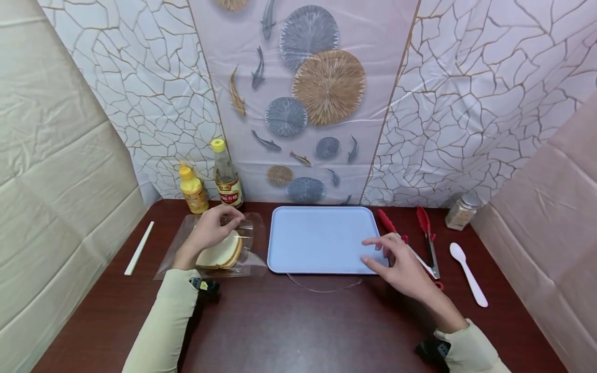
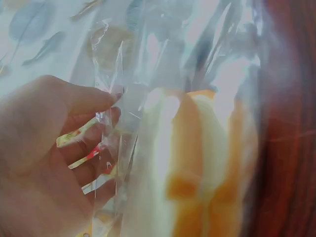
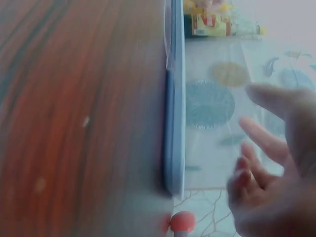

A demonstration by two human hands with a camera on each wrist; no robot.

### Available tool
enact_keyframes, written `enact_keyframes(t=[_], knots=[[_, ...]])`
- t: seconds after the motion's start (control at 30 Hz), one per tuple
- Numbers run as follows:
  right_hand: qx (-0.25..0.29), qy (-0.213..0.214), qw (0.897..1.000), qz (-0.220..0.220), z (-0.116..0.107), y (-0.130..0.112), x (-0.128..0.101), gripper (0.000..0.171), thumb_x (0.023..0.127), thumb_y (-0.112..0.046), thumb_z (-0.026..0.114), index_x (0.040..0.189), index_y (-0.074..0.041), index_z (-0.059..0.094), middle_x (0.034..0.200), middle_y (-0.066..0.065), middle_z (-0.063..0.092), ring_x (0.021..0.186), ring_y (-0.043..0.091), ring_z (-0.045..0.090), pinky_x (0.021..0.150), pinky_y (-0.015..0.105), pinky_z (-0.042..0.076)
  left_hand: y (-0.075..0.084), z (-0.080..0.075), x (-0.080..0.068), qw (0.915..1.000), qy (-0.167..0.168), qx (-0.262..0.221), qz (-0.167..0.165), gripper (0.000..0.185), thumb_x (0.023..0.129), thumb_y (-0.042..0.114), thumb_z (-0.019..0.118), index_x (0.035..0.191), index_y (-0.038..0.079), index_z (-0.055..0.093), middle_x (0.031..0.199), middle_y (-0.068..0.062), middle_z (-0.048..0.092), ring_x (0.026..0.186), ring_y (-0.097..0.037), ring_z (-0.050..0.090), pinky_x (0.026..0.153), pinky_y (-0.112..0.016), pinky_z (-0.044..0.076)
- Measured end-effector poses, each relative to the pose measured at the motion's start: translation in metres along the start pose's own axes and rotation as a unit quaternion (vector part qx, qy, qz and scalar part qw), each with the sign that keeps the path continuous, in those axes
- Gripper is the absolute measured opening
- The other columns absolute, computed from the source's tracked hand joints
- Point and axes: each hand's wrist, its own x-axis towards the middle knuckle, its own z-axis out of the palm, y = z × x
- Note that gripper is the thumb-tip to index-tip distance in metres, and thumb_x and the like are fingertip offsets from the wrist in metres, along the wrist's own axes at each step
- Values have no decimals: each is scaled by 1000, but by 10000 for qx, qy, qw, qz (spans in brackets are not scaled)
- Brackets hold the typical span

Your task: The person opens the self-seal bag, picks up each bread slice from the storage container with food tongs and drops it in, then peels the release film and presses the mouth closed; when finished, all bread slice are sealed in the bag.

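The left hand [image 1: 209, 231] pinches the top of the clear, crinkly plastic bag [image 1: 212, 248] with the slices of white bread [image 1: 221, 254] inside. The bag lies near the back left of the dark red-brown wooden desk [image 1: 298, 321], just left of the flat, light blue plastic tray [image 1: 317, 233]. The left wrist view shows the fingers [image 2: 94, 148] curled on the thin plastic.

The right hand [image 1: 401, 261] floats over the tray's front right corner with its fingers spread, holding nothing.

This looks like the step of opening the bag. The next move likely needs both hands: one to hold the bag open and one to slide a slice out gently, so the soft bread is not squashed.
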Motion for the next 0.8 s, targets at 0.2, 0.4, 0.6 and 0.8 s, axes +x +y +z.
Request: enact_keyframes(t=[0.2, 0.4, 0.6, 0.8], knots=[[441, 387, 9983, 17, 17, -28, 9, 16, 99, -17, 81, 114, -20, 82, 104, -5, 71, 87, 12, 59, 70, 27, 51, 11, -12, 3, 9963, 114, -809, -269, 14, 107, 22, 72, 114, 14, 80, 115, -7, 81, 97, -18, 70, 79, -27, 55], [1449, -802, 9859, -226, 75, -76, 25, 12, 102, -15, 77, 111, -10, 82, 102, -3, 78, 92, 7, 67, 77, 27, 59, 20, -18, 2, 9906, 305, -1266, -416, 20, 109, 30, 68, 120, 16, 78, 121, -6, 80, 108, -18, 74, 86, -20, 57], [2353, -1605, 9574, 484, 132, -115, 43, 24, 104, -26, 75, 118, -7, 80, 107, 6, 81, 92, 23, 77, 80, 31, 64, 26, -23, 0, 9867, 419, -1481, -531, 24, 111, 33, 65, 125, 16, 76, 125, -11, 78, 116, -25, 73, 91, -22, 56], [2964, -1529, 9342, 1269, 169, -142, 53, 31, 99, -41, 80, 110, -12, 80, 105, 11, 82, 87, 37, 81, 72, 42, 66, 29, -24, 0, 9861, 428, -1504, -563, 29, 112, 34, 63, 127, 13, 75, 129, -15, 77, 118, -26, 72, 92, -23, 56]])
